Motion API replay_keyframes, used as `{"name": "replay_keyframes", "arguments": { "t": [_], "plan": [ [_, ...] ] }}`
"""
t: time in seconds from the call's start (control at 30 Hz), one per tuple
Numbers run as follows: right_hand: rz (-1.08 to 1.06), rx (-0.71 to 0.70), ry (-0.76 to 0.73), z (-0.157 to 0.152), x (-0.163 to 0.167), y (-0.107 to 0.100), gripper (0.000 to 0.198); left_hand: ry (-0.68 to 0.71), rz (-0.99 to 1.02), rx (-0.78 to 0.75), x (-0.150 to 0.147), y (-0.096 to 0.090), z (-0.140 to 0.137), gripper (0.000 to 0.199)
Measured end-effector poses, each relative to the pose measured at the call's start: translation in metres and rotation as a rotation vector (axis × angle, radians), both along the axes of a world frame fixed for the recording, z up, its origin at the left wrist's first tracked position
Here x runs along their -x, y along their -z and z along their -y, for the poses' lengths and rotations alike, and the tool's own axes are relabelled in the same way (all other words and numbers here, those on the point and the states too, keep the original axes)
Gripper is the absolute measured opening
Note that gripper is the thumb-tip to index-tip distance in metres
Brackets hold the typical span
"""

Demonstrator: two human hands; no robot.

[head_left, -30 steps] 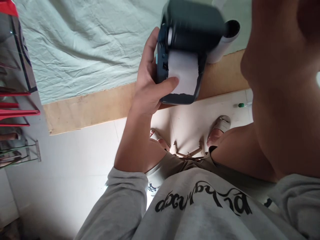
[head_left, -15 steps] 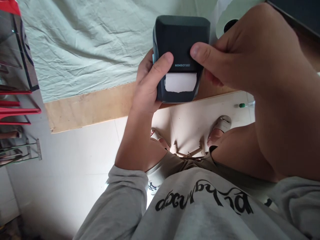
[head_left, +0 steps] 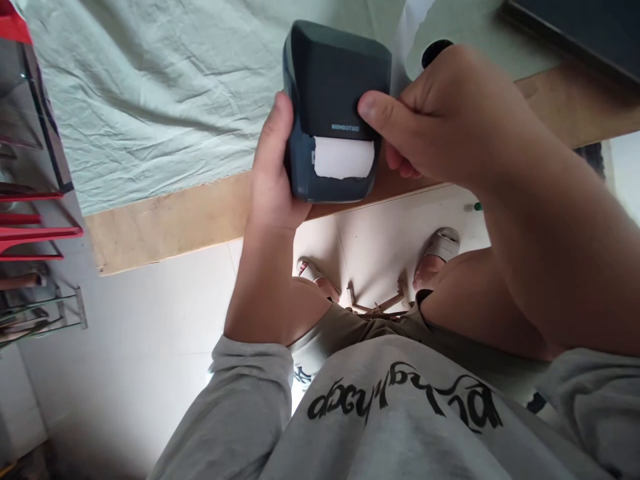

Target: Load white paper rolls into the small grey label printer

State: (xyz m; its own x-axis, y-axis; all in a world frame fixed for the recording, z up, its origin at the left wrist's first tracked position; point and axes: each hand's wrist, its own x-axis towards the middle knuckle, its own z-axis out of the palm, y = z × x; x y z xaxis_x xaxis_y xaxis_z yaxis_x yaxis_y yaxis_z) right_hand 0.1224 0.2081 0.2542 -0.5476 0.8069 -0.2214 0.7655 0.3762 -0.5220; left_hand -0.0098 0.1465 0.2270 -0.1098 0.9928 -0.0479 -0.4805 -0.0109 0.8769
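Observation:
Between my two hands is a dark blue-black label printer [head_left: 341, 83] with NIIMBOT lettering on its lid. A strip of white label paper [head_left: 345, 158] with a ragged edge sticks out of its slot. My left hand [head_left: 274, 163] grips the printer from the left side, thumb along its edge and the other fingers hidden beneath. At the right side my right hand [head_left: 425, 120] is closed on the printer, its thumb on the lid and its fingers curled behind the right edge.
Under the printer lies a wrinkled pale green cloth [head_left: 165, 100] over a wooden table edge [head_left: 170, 223]. A dark flat object [head_left: 580, 33] sits at the upper right. Red racks [head_left: 40, 233] stand at the left. A wooden stand [head_left: 375, 307] shows between my feet.
The printer has shifted left and tilted a little, showing more of its left side. My left thumb has moved off the lid to the printer's edge. My right hand has moved left with it.

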Motion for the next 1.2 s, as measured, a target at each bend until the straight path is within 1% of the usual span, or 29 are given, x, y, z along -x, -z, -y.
{"name": "replay_keyframes", "arguments": {
  "t": [0.07, 0.13, 0.23, 0.3, 0.43, 0.57, 0.67, 0.77, 0.87, 0.97, 1.1, 1.2],
  "plan": [
    [0.075, -0.028, 0.016, 0.001, 0.002, -0.001, 0.062, 0.055, 0.042, 0.006, 0.002, 0.000, -0.002, 0.037],
    [0.135, -0.076, 0.045, 0.002, 0.003, -0.002, 0.061, 0.094, 0.073, 0.033, 0.006, 0.002, -0.004, 0.034],
    [0.161, -0.175, 0.103, 0.005, 0.004, -0.004, 0.058, 0.094, 0.090, 0.016, 0.010, 0.005, -0.004, 0.032],
    [0.149, -0.216, 0.116, 0.007, 0.005, -0.005, 0.053, 0.089, 0.091, -0.010, 0.010, 0.007, -0.003, 0.032],
    [0.120, -0.225, 0.084, 0.009, 0.006, -0.003, 0.046, 0.080, 0.043, -0.035, 0.009, 0.009, -0.002, 0.035],
    [0.099, -0.240, 0.040, 0.010, 0.007, 0.000, 0.043, 0.029, 0.000, -0.059, 0.010, 0.011, -0.002, 0.036],
    [0.095, -0.246, 0.007, 0.011, 0.007, 0.001, 0.041, 0.041, 0.002, 0.005, 0.012, 0.009, -0.002, 0.033],
    [0.085, -0.247, -0.027, 0.011, 0.007, 0.001, 0.038, 0.076, 0.053, 0.056, 0.014, 0.005, -0.002, 0.034],
    [0.077, -0.247, -0.045, 0.011, 0.007, 0.001, 0.038, 0.049, 0.054, 0.065, 0.014, 0.004, -0.002, 0.034],
    [0.072, -0.247, -0.058, 0.011, 0.006, 0.001, 0.040, -0.005, 0.048, 0.039, 0.014, 0.008, -0.003, 0.029],
    [0.062, -0.251, -0.067, 0.013, 0.004, 0.001, 0.041, -0.009, 0.105, -0.011, 0.013, 0.015, -0.004, 0.025],
    [0.046, -0.280, -0.038, 0.014, -0.001, -0.001, 0.045, -0.020, 0.102, -0.068, 0.012, 0.013, -0.003, 0.026]
  ]
}}
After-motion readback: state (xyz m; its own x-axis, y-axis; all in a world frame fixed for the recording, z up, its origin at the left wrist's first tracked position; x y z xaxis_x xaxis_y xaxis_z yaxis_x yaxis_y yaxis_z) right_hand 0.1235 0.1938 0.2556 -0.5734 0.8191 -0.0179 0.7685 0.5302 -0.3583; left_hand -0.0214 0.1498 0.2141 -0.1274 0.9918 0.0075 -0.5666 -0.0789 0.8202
